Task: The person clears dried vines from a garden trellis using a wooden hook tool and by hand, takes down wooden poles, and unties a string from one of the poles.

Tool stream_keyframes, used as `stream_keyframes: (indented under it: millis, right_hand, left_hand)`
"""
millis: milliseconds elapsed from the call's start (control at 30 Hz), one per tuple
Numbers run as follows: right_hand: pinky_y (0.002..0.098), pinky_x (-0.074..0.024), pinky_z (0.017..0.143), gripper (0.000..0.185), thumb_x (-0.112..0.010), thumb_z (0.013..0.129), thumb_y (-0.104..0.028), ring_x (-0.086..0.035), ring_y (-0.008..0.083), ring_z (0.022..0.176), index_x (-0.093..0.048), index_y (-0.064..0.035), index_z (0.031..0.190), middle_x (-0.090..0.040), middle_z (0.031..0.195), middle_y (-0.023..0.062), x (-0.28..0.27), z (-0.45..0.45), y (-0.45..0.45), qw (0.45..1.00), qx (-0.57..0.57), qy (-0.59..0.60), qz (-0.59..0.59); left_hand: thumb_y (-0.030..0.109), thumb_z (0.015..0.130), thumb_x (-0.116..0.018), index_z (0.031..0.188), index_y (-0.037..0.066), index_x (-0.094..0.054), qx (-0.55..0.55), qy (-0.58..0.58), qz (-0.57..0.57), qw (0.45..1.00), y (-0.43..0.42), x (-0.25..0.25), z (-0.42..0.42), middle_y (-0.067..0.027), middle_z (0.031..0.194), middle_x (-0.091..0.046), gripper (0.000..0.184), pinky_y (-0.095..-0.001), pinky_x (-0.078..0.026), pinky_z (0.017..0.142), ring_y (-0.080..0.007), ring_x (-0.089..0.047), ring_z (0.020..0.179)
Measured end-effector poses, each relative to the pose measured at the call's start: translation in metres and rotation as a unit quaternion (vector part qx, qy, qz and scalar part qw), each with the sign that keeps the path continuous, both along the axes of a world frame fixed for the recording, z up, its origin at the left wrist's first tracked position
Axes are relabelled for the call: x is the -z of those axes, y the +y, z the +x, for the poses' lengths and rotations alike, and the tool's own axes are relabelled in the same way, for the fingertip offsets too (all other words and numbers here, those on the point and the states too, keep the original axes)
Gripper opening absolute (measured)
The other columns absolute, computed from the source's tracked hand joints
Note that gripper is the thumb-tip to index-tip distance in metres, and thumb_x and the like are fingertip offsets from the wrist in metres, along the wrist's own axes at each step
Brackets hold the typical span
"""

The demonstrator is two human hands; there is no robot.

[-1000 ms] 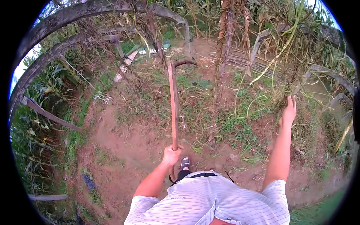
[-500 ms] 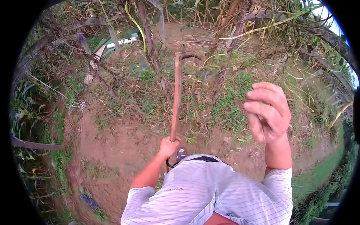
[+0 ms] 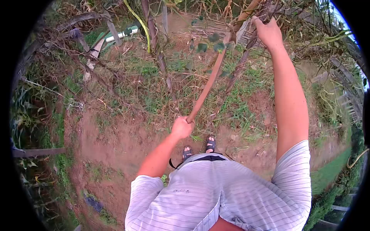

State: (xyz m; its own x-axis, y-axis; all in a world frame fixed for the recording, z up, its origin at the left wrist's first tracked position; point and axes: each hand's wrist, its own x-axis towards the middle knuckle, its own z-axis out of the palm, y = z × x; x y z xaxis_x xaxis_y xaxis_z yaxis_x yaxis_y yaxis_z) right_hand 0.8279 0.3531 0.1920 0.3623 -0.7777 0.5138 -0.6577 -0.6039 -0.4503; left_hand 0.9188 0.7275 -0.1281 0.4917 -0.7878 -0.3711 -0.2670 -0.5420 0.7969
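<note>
My left hand [image 3: 182, 128] is closed round the lower end of the long wooden handle of a sickle [image 3: 210, 82]. The handle slants up to the right, and its head is among leaves and stems beside a post. Stretched far forward, my right hand [image 3: 268, 34] is closed on the dry vines [image 3: 266, 13] at the upper right; its fingertips are partly hidden among them. A twisted brown stem [image 3: 241, 69] runs down from there to the ground, between the handle and my right forearm.
Another twisted stem [image 3: 157, 46] with a yellow-green vine [image 3: 139, 24] rises left of the handle. Grass and weeds [image 3: 239, 107] cover the ground ahead; bare soil [image 3: 115, 142] lies nearer. A white pipe [image 3: 119, 35] is at the far left. My sandalled feet [image 3: 210, 143] stand below.
My right hand has reached forward and up from mid-air and taken hold of the vines. My left hand has moved forward, swinging the sickle's head to the right, up against the stems.
</note>
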Motion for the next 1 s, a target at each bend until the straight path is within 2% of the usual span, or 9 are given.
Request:
stream_keyframes:
  millis: [167, 267, 467, 633, 800, 867, 900, 967, 1000]
  right_hand:
    - [0.0447, -0.0435, 0.098, 0.074, -0.054, 0.089, -0.056, -0.058, 0.0417, 0.115, -0.05, 0.009, 0.125, -0.063, 0.119, 0.0269, 0.021, 0.02, -0.037, 0.999, 0.046, -0.002, 0.005]
    - [0.0506, -0.0447, 0.095, 0.058, -0.048, 0.098, -0.036, -0.056, 0.0491, 0.11, -0.036, 0.0039, 0.138, -0.059, 0.115, 0.036, 0.027, 0.03, -0.019, 0.995, 0.072, -0.061, 0.031]
    - [0.0495, -0.0465, 0.094, 0.066, -0.049, 0.098, -0.036, -0.057, 0.0499, 0.108, -0.032, 0.0123, 0.14, -0.058, 0.116, 0.0375, 0.065, 0.036, -0.077, 0.987, 0.043, -0.098, -0.12]
    - [0.0454, -0.0419, 0.102, 0.066, -0.048, 0.098, -0.038, -0.053, 0.0465, 0.119, -0.035, 0.0091, 0.141, -0.054, 0.126, 0.035, 0.069, 0.02, -0.092, 0.974, 0.089, -0.076, -0.193]
    - [0.044, -0.0408, 0.104, 0.06, -0.046, 0.098, -0.034, -0.051, 0.045, 0.122, -0.039, 0.0083, 0.139, -0.053, 0.128, 0.0347, 0.046, -0.041, -0.041, 0.989, -0.017, -0.079, -0.122]
    - [0.0462, -0.0412, 0.102, 0.06, -0.047, 0.098, -0.035, -0.053, 0.0474, 0.118, -0.04, 0.0103, 0.137, -0.055, 0.123, 0.0368, 0.076, -0.076, -0.133, 0.875, 0.097, 0.189, -0.434]
    - [0.0462, -0.0412, 0.102, 0.06, -0.047, 0.098, -0.035, -0.053, 0.0474, 0.118, -0.04, 0.0103, 0.137, -0.055, 0.123, 0.0368, 0.075, -0.065, -0.118, 0.876, 0.098, 0.188, -0.432]
    - [0.0548, -0.047, 0.086, 0.062, -0.04, 0.102, -0.029, -0.057, 0.0533, 0.102, -0.026, 0.0208, 0.136, -0.054, 0.113, 0.0439, 0.055, -0.021, -0.061, 0.982, 0.046, -0.09, -0.16]
    - [0.057, -0.0445, 0.087, 0.071, -0.04, 0.102, -0.027, -0.053, 0.0584, 0.103, -0.004, 0.0212, 0.14, -0.048, 0.115, 0.0499, 0.044, -0.011, -0.052, 0.996, 0.021, -0.063, -0.066]
  left_hand:
    - [0.029, 0.087, -0.056, 0.118, 0.015, -0.067, 0.095, -0.074, 0.416, 0.901, 0.15, 0.119, -0.003, -0.0194, 0.112, -0.068, 0.036, -0.0454, -0.052, 0.091, -0.037, -0.064, 0.106]
    - [0.034, 0.086, -0.059, 0.117, 0.013, -0.068, 0.018, -0.044, 0.404, 0.913, 0.208, 0.111, -0.036, -0.0195, 0.11, -0.068, 0.038, -0.0446, -0.052, 0.09, -0.0352, -0.065, 0.104]
    - [0.032, 0.08, -0.063, 0.102, 0.007, -0.071, -0.092, 0.029, 0.191, 0.977, 0.102, 0.078, -0.022, -0.0219, 0.083, -0.069, 0.034, -0.0429, -0.053, 0.074, -0.0342, -0.069, 0.08]
    - [0.025, 0.082, -0.06, 0.098, 0.005, -0.07, -0.018, 0.026, 0.035, 0.999, -0.025, 0.021, -0.004, -0.02, 0.076, -0.067, 0.028, -0.0415, -0.053, 0.069, -0.0315, -0.067, 0.071]
    - [0.025, 0.086, -0.058, 0.112, 0.009, -0.068, -0.013, -0.019, 0.323, 0.946, 0.056, 0.066, 0.024, -0.0217, 0.103, -0.069, 0.032, -0.0464, -0.053, 0.084, -0.0376, -0.066, 0.098]
    - [0.023, 0.086, -0.057, 0.117, 0.009, -0.067, 0.009, -0.065, 0.445, 0.893, 0.167, 0.129, 0.031, -0.0228, 0.106, -0.068, 0.035, -0.0451, -0.053, 0.086, -0.0373, -0.066, 0.101]
    - [0.022, 0.086, -0.058, 0.114, 0.009, -0.068, -0.018, -0.055, 0.446, 0.893, 0.211, 0.125, 0.019, -0.0216, 0.104, -0.069, 0.033, -0.0436, -0.054, 0.084, -0.0356, -0.067, 0.1]
    - [0.022, 0.084, -0.062, 0.107, 0.008, -0.07, -0.029, -0.07, 0.411, 0.909, 0.294, 0.128, -0.006, -0.0193, 0.097, -0.07, 0.028, -0.0416, -0.054, 0.08, -0.0326, -0.069, 0.093]
    - [0.023, 0.083, -0.064, 0.103, 0.008, -0.071, -0.017, -0.094, 0.375, 0.922, 0.311, 0.124, -0.015, -0.0181, 0.092, -0.071, 0.026, -0.0411, -0.054, 0.077, -0.0313, -0.07, 0.089]
